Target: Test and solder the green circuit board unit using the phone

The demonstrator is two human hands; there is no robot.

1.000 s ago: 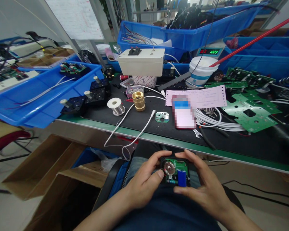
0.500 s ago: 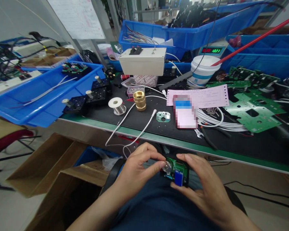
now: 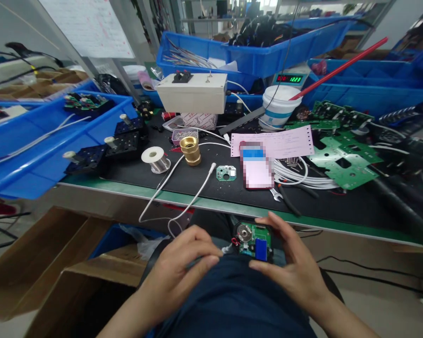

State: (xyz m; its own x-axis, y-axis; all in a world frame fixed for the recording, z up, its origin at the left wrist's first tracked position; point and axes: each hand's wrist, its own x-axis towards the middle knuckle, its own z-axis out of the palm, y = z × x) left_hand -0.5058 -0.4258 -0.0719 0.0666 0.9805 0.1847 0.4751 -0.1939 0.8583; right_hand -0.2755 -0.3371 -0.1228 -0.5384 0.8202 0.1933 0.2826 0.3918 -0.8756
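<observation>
In my right hand (image 3: 289,258) I hold a circuit board assembly (image 3: 262,233) in a dark housing by its right side, thumb below and fingers above. The green board bears a blue block-shaped component (image 3: 261,249), a round metal disc (image 3: 244,232) and thin red wires (image 3: 235,241) at its left edge. My left hand (image 3: 186,260) is just left of the assembly, apart from it, thumb and forefinger drawn together. A small whitish piece (image 3: 227,249) shows by those fingertips; whether they grip it is unclear.
On the black bench mat lie a solder spool (image 3: 156,160), brass fitting (image 3: 190,151), small green board (image 3: 226,173), phone (image 3: 257,166), wrench (image 3: 277,194), white cable coil (image 3: 306,180) and larger green boards (image 3: 352,162). Blue bins (image 3: 268,58) stand behind. Cardboard boxes (image 3: 88,263) are below left.
My left hand has let go of the round metal disc and drawn back to the left. My right hand keeps its hold on the assembly. The camera view has shifted rightward.
</observation>
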